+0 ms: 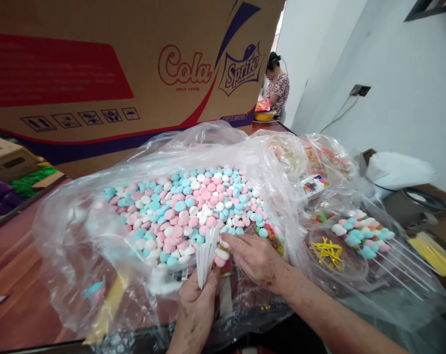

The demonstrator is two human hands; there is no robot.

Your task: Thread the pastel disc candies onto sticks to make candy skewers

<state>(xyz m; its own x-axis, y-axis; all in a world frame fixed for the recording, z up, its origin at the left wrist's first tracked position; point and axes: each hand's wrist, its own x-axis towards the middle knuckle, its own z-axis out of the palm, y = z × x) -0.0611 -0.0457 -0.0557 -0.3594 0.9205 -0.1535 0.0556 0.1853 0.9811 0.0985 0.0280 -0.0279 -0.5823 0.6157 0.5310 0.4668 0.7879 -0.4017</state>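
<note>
My left hand is closed around a bundle of thin white sticks that point upward. Beside the bundle, a short row of pink, white and green candies seems to sit on one stick. The fingers of my right hand pinch at the top of that row, on a candy partly hidden by them. Just beyond both hands, a large heap of pink, blue and white candies lies in an opened clear plastic bag. Red, yellow and green candies lie at the heap's right.
Finished-looking candy skewers lie at right, near a round tub of yellow twist ties. Bags of coloured candy lie behind. A big cardboard box stands at the back on the red-brown table. Another person sits far off.
</note>
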